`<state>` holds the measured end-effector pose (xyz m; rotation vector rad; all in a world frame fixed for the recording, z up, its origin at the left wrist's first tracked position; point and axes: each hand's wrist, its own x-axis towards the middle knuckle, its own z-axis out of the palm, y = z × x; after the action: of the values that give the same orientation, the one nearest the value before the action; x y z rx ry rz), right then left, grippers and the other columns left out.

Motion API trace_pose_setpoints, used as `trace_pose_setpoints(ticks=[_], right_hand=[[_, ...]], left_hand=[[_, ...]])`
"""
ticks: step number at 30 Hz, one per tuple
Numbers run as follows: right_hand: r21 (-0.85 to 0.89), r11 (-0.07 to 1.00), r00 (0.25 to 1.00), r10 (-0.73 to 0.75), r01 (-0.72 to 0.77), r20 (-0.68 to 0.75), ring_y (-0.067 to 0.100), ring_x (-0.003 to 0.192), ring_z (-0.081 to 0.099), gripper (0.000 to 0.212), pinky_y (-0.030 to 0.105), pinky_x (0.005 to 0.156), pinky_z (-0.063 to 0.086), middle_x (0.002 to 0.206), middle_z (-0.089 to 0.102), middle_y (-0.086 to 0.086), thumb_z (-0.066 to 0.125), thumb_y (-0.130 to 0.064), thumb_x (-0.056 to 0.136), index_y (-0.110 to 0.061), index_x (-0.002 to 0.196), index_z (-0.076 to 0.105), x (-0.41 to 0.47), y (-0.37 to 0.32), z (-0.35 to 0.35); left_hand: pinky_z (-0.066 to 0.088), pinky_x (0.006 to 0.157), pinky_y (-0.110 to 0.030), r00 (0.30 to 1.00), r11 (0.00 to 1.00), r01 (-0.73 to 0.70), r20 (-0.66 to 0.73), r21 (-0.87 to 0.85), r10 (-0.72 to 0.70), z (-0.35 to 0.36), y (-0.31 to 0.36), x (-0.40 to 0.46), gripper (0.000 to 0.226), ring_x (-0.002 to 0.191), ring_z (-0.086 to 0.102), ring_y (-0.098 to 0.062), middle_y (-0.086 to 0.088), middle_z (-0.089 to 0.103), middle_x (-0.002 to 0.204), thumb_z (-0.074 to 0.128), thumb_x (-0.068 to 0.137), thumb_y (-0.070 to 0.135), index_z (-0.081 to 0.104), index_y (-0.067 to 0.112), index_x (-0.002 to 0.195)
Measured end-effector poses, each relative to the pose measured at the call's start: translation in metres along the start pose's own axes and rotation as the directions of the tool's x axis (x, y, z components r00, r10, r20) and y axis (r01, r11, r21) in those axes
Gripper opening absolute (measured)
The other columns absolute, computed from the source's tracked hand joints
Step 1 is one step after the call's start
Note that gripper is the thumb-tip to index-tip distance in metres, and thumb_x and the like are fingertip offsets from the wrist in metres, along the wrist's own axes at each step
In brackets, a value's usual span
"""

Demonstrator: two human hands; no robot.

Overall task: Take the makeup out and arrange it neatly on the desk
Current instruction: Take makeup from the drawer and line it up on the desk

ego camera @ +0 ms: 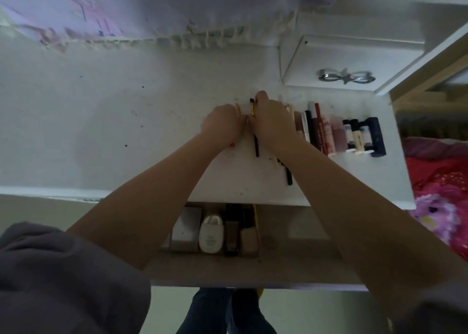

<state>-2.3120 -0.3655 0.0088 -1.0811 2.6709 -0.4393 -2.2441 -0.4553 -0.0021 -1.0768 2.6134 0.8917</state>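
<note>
White and speckled with dark spots, the bench carries a neat row of upright-laid makeup tubes and sticks just right of both hands. Beside that row, the left hand is curled around a pale gold stick, while the right hand pinches a black-and-gold thin brush. Below the bench edge, an open drawer holds more bottles.
</note>
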Motion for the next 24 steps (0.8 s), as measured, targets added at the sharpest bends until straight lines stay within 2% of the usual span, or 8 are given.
trace_pose_setpoints(ticks=[3,6,8,11,13,16,20,24], right_hand=[[0.088,0.995,0.999,-0.048,0.048,-0.005,0.013,0.083,0.055,0.035,0.024,0.072,0.035,0.097,0.06,0.0,0.048,-0.022,0.096,-0.01,0.129,0.044,-0.034,0.0,-0.018],[0.265,0.954,0.979,-0.173,0.14,0.107,0.009,0.074,0.054,0.019,0.023,0.069,0.044,0.086,0.058,-0.004,0.044,-0.023,0.098,-0.015,0.111,0.055,-0.113,0.012,-0.02],[0.239,0.966,0.926,-0.177,0.099,0.334,0.012,0.073,0.052,0.015,0.025,0.068,0.042,0.087,0.06,0.0,0.042,-0.025,0.099,-0.016,0.1,0.055,-0.17,0.031,0.003],[0.104,0.994,0.832,-0.022,-0.043,0.555,0.022,0.076,0.057,0.015,0.03,0.066,0.042,0.093,0.065,0.009,0.042,-0.023,0.098,-0.016,0.093,0.054,-0.204,0.067,0.054],[0.09,0.986,0.839,0.07,-0.14,0.539,0.027,0.082,0.062,0.019,0.03,0.066,0.043,0.096,0.066,0.014,0.042,-0.021,0.098,-0.01,0.098,0.058,-0.195,0.078,0.081],[0.166,0.956,0.858,0.132,-0.243,0.496,0.027,0.089,0.06,0.024,0.026,0.073,0.044,0.103,0.062,0.017,0.036,-0.021,0.101,-0.007,0.101,0.055,-0.171,0.077,0.112],[0.14,0.962,0.872,0.145,-0.235,0.467,0.031,0.094,0.058,0.02,0.037,0.081,0.05,0.108,0.057,0.018,0.04,-0.022,0.097,-0.007,0.106,0.05,-0.155,0.075,0.137],[0.045,0.96,0.855,0.224,-0.277,0.468,0.028,0.093,0.057,0.022,0.03,0.076,0.046,0.108,0.057,0.014,0.042,-0.025,0.099,-0.006,0.104,0.05,-0.158,0.099,0.135]], left_hand=[[0.051,0.064,-0.03,0.995,0.992,-0.086,-0.061,-0.091,0.081,-0.003,-0.003,-0.033,0.033,0.06,0.06,-0.022,-0.003,0.056,0.065,0.04,0.098,0.034,0.052,0.01,0.08],[0.041,0.052,-0.018,0.972,0.946,-0.235,-0.078,-0.223,0.223,0.02,-0.024,-0.109,0.028,0.05,0.05,-0.01,0.004,0.05,0.058,0.044,0.098,0.027,0.048,0.018,0.072],[0.038,0.051,-0.015,0.972,0.961,-0.196,0.094,-0.194,0.217,0.053,-0.043,-0.158,0.024,0.052,0.048,-0.004,0.007,0.05,0.06,0.045,0.097,0.027,0.049,0.021,0.074],[0.042,0.066,-0.028,0.943,0.999,-0.031,0.332,-0.031,0.039,0.112,-0.064,-0.185,0.021,0.08,0.061,-0.02,-0.005,0.064,0.088,0.042,0.098,0.025,0.058,0.012,0.094],[0.041,0.069,-0.029,0.925,0.997,0.055,0.374,0.047,-0.068,0.138,-0.065,-0.182,0.026,0.092,0.061,-0.024,-0.011,0.065,0.101,0.04,0.099,0.025,0.059,0.007,0.101],[0.045,0.078,-0.031,0.912,0.985,0.075,0.39,0.154,-0.13,0.162,-0.057,-0.174,0.028,0.102,0.06,-0.025,-0.014,0.063,0.112,0.04,0.1,0.023,0.058,0.003,0.108],[0.047,0.087,-0.034,0.899,0.966,0.135,0.383,0.222,-0.214,0.177,-0.044,-0.171,0.029,0.108,0.059,-0.026,-0.013,0.061,0.118,0.041,0.099,0.022,0.059,0.003,0.112],[0.047,0.085,-0.033,0.894,0.944,0.163,0.361,0.288,-0.265,0.183,-0.031,-0.165,0.027,0.108,0.059,-0.026,-0.011,0.061,0.119,0.043,0.098,0.022,0.058,0.006,0.113]])
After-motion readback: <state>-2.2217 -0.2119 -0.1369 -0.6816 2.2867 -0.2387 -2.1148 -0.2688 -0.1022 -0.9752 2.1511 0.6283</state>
